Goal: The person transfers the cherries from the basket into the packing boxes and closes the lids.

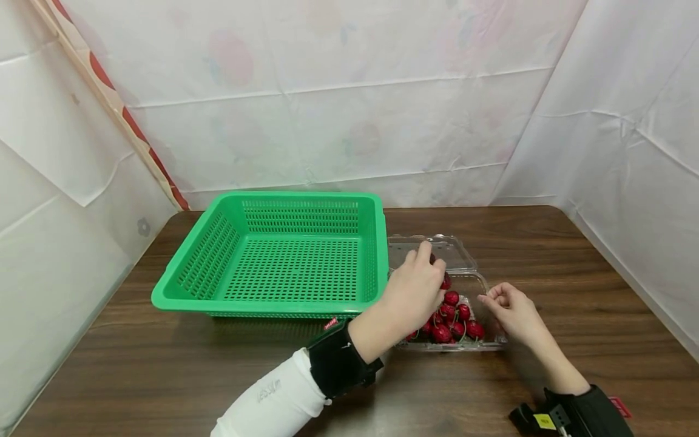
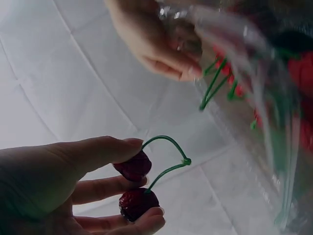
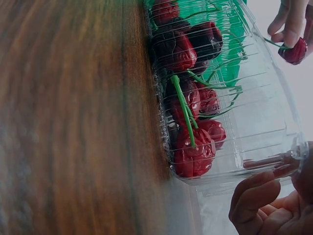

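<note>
Between the thumb and fingers of my left hand is a pair of dark red cherries, joined by a bent green stem. The left hand is raised over the clear plastic box, which stands with its lid folded back. More red cherries with green stems lie along the bottom of this box, partly hidden by the left hand and wrist in the head view. At the box's right side, my right hand pinches the rim with thumb and curled fingers.
A green perforated basket sits to the left of the box, its right wall close to it. Both stand on a dark wooden table. White sheets hang behind and at both sides of the table.
</note>
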`<state>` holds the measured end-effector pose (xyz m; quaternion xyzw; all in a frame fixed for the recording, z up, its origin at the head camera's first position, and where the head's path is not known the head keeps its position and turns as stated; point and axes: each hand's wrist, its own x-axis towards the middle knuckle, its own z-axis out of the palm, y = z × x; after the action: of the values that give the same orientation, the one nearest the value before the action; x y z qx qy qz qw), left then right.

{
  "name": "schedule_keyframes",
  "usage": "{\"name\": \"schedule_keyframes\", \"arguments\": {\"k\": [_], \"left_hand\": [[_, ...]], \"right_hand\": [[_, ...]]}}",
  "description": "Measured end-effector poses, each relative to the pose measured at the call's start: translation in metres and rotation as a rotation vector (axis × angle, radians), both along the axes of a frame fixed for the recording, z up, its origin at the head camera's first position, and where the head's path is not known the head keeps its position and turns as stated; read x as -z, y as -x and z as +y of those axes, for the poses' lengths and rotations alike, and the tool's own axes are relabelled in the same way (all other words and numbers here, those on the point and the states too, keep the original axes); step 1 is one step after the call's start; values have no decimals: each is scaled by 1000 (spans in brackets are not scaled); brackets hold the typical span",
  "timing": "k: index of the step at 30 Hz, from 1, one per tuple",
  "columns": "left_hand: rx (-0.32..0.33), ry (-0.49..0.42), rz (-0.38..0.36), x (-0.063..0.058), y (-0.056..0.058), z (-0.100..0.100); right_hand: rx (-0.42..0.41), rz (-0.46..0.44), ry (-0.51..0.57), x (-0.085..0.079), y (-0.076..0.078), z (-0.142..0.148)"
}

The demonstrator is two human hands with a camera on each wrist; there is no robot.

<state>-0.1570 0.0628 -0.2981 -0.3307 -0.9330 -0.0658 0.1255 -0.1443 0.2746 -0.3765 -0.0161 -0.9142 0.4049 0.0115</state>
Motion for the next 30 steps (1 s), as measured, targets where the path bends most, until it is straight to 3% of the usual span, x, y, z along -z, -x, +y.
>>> {"name": "schedule_keyframes", "arguments": {"k": [7, 13, 20, 30], "left_hand": [[-11, 80, 32, 13, 1, 12], [-4, 134, 5, 22, 7, 16], [22, 186, -78, 26, 12, 22], [17, 173, -206, 31, 21, 28]], "right_hand": [[10, -6, 10, 1, 1, 0], [10, -7, 5, 0, 0, 0], [11, -10, 0, 0, 0, 0], [5, -5, 7, 0, 0, 0]]}}
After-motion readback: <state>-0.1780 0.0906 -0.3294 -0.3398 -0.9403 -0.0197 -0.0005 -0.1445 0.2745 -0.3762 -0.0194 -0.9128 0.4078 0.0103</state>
